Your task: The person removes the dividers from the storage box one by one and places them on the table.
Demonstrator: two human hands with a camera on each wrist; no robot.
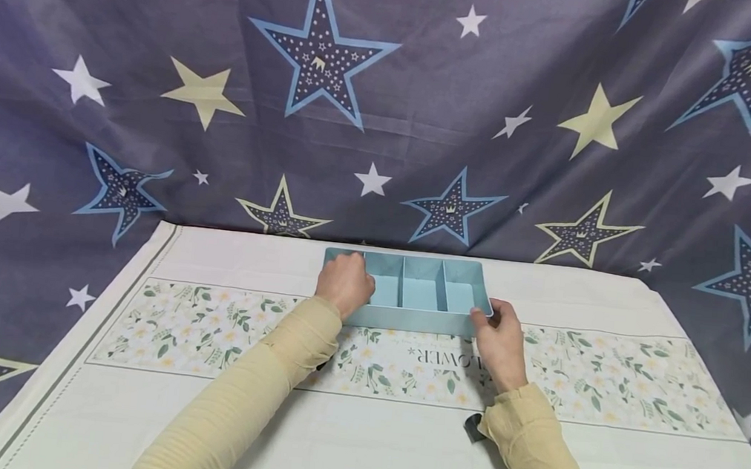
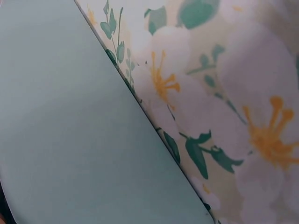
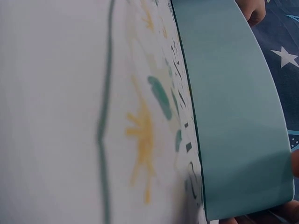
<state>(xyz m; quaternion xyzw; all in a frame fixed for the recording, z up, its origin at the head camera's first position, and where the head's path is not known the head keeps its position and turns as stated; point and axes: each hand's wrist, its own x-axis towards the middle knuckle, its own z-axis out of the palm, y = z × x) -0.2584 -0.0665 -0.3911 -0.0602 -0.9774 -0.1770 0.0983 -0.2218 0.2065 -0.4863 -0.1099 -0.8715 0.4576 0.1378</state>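
Note:
A light blue box (image 1: 408, 319) with several compartments in a row lies on the table. My right hand (image 1: 500, 342) grips its right end, thumb over the front corner and fingers round the side. My left hand (image 1: 346, 284) is over the leftmost compartment with its fingers curled down past the front rim; they are hidden, and I cannot tell if they hold anything. In the left wrist view the box's plain front wall (image 2: 84, 121) fills the left side. The right wrist view shows the front wall (image 3: 238, 116) lengthwise, with curled left fingers (image 3: 253, 10) above its far end.
A white cloth (image 1: 384, 444) covers the table, with a printed flower band (image 1: 206, 331) running under the box. Behind the table hangs a dark curtain (image 1: 383, 146) with stars. A small black piece (image 1: 475, 427) shows beside the right wrist.

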